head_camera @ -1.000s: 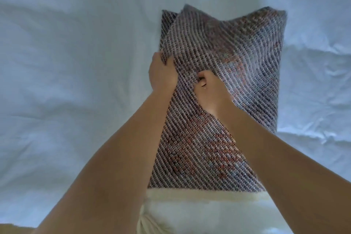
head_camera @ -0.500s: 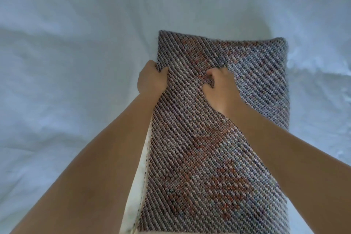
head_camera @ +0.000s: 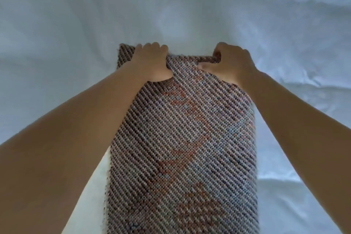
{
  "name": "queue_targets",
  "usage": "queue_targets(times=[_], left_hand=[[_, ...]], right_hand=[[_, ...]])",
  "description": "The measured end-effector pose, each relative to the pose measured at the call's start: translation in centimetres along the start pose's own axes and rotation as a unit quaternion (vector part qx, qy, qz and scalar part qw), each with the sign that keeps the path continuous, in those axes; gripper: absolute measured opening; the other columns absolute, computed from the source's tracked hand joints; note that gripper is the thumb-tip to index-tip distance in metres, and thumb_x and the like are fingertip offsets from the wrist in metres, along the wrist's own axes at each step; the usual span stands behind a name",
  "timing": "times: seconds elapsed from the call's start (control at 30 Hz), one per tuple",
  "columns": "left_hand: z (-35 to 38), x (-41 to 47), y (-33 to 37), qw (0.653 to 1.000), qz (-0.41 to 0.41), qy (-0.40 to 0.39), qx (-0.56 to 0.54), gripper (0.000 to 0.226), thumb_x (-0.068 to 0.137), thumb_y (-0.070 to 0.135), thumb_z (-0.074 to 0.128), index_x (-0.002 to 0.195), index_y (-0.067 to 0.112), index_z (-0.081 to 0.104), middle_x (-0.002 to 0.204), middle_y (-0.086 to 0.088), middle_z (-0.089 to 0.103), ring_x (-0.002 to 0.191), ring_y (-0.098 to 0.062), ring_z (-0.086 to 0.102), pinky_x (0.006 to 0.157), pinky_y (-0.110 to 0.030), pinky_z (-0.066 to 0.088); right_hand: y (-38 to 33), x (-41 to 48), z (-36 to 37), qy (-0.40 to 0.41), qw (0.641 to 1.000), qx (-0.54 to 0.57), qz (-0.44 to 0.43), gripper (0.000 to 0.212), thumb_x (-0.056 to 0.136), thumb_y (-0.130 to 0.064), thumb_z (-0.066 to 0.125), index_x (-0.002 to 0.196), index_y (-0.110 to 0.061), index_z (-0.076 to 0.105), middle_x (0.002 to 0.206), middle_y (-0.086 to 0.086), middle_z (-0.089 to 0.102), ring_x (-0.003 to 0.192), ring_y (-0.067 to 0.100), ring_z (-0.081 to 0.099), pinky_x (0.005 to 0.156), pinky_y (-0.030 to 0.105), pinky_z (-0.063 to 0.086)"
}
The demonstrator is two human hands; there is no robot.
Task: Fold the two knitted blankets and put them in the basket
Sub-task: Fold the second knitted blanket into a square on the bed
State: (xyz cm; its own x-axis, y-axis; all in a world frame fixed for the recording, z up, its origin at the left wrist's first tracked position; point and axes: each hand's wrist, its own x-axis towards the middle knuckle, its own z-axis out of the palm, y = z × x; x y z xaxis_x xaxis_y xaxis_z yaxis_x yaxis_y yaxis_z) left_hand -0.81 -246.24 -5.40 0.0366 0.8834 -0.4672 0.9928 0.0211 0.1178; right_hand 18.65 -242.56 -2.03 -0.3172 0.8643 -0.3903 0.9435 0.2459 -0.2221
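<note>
1. On the white bedsheet [head_camera: 57, 43], my hands have travelled from the middle of the multicoloured knitted blanket [head_camera: 186, 148] to its far edge, spreading apart.
2. I judge this fold is just landing. The blanket lies as a long strip, with no basket in view.
3. Both arms stretch forward. My left hand [head_camera: 152, 62] and right hand [head_camera: 231, 64] each grip that edge, fingers curled over, thumbs on top.

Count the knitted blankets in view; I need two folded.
1 sure: the grey-and-rust knitted blanket, far edge held by left hand and right hand. Cream cloth beside its left edge may be another.
</note>
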Motion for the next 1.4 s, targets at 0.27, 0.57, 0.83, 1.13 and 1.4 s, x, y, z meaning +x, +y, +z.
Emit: queue_targets(times=[0.27,0.57,0.83,1.13,1.4], left_hand=[[2.2,1.8,1.2,0.998,-0.045,0.008,0.053,0.066,0.079,0.043,0.060,0.131,0.010,0.037,0.129,-0.017,0.044,0.121,-0.038,0.041,0.101,-0.050,0.033],[3.4,2.4,0.4,0.997,-0.054,0.049,0.040,0.067,0.078,0.052,0.056,0.127,0.009,0.041,0.126,-0.017,0.048,0.120,-0.037,0.042,0.100,-0.047,0.033],[2.5,1.5,-2.8,0.993,0.039,0.071,0.085,0.081,0.074,0.074,0.034,0.119,0.009,0.049,0.115,-0.015,0.057,0.107,-0.033,0.051,0.090,-0.043,0.038],[-0.4,0.8,-3.0,0.990,-0.017,-0.064,0.124,0.081,0.071,0.082,0.038,0.112,0.013,0.050,0.102,-0.009,0.055,0.100,-0.030,0.053,0.094,-0.046,0.035],[-2.4,-1.6,-0.6,0.990,0.028,-0.102,0.097,0.017,0.077,0.011,0.059,0.093,0.007,0.057,0.079,-0.007,0.057,0.072,-0.023,0.057,0.059,-0.031,0.044]], right_hand=[[5.8,3.1,-3.5,-0.407,0.910,0.078,0.011,0.058,0.070,-0.062,0.062,0.114,-0.024,0.061,0.134,-0.004,0.055,0.130,0.019,0.043,0.116,0.042,0.020],[7.5,1.9,2.2,0.027,0.990,-0.138,-0.028,0.048,0.090,-0.052,0.046,0.108,-0.007,0.048,0.097,0.011,0.057,0.095,0.031,0.054,0.082,0.040,0.041],[3.3,-2.6,9.4,0.011,0.996,-0.069,-0.054,0.069,0.094,-0.057,0.016,0.150,-0.022,-0.006,0.159,0.011,-0.009,0.146,0.027,-0.009,0.113,0.042,-0.012],[5.2,1.1,5.3,-0.027,0.992,-0.119,0.012,0.077,0.088,-0.065,0.035,0.146,-0.017,0.021,0.148,0.016,0.028,0.138,0.034,0.026,0.114,0.053,0.011],[3.0,0.4,-0.6,-0.175,0.971,-0.160,-0.028,0.021,0.082,-0.023,0.065,0.097,-0.010,0.059,0.083,0.003,0.061,0.080,0.023,0.059,0.069,0.033,0.046]])
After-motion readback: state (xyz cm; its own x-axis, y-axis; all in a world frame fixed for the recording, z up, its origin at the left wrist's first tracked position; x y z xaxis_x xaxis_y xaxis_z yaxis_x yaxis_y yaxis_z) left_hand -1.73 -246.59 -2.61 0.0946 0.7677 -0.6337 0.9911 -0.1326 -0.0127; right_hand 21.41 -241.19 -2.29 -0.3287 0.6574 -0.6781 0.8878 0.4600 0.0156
